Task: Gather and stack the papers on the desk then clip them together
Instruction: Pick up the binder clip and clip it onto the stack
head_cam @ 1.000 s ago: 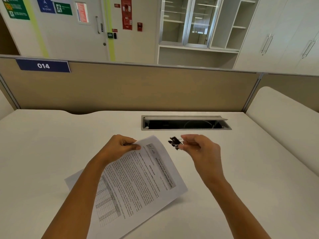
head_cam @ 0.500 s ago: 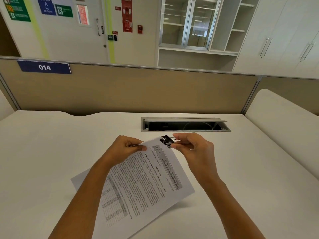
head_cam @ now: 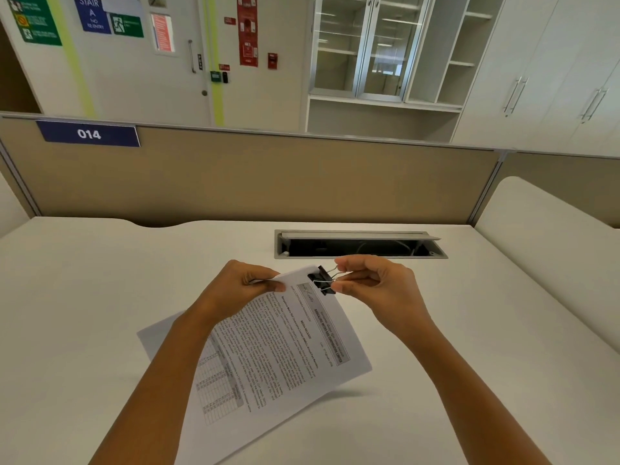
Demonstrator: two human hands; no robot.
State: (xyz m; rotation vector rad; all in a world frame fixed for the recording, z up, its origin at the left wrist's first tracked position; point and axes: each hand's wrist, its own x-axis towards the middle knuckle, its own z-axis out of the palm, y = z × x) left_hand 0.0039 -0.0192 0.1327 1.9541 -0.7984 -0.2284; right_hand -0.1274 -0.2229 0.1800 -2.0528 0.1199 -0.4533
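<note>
- Your right hand (head_cam: 379, 290) is pinching the silver wire handles of the black binder clip (head_cam: 322, 280), thumb underneath and forefinger on top, with the other fingers curling loosely behind.
- The binder clip is sitting at the far corner of the papers (head_cam: 281, 357), its black body overlapping that corner; you cannot tell whether its mouth is already gripping the sheets or only touching them.
- Your left hand (head_cam: 240, 290) is pinching the far edge of the papers just at 9 o'clock of the clip, thumb on the printed side and fingers folded behind the sheets.
- The papers are lying as one stack, printed face up, running from the clip at 12 o'clock down toward you at 6 o'clock and passing under your left forearm; the far end is being held up off the table (head_cam: 84, 313) while the near end is resting on it.
- One sheet edge is poking out of the stack at 9 o'clock, beside your left forearm.
- A shadow is showing under the stack's 3 o'clock edge, where that edge is hanging clear of the table.
- At 12 o'clock beyond your hands, the grey cable hatch (head_cam: 359, 245) in the table is standing open.
- Behind it, the tan partition (head_cam: 268, 182) is carrying a blue label (head_cam: 89, 134) reading 014 at about 10 o'clock.
</note>
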